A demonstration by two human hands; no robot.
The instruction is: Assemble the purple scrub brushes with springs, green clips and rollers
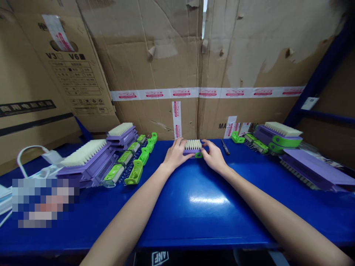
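Between my hands, at the back middle of the blue table, is a purple brush (pixel 193 145) with cream bristles facing up and a green piece (pixel 198 155) at its near right. My left hand (pixel 175 153) grips the brush's left end, thumb along the near side. At the other end, my right hand (pixel 213 155) has its fingers bent and pinched against the green piece and the brush's right edge. The fingertips on the far side are partly hidden.
Purple brush parts (pixel 85 164) are stacked at left, beside green end pieces (pixel 135 172) and small green-topped blocks (pixel 113 173). More brushes with green parts (pixel 287 142) stand at right. A pen (pixel 225 147) lies right of my hands. Cardboard (pixel 155 66) walls the back.
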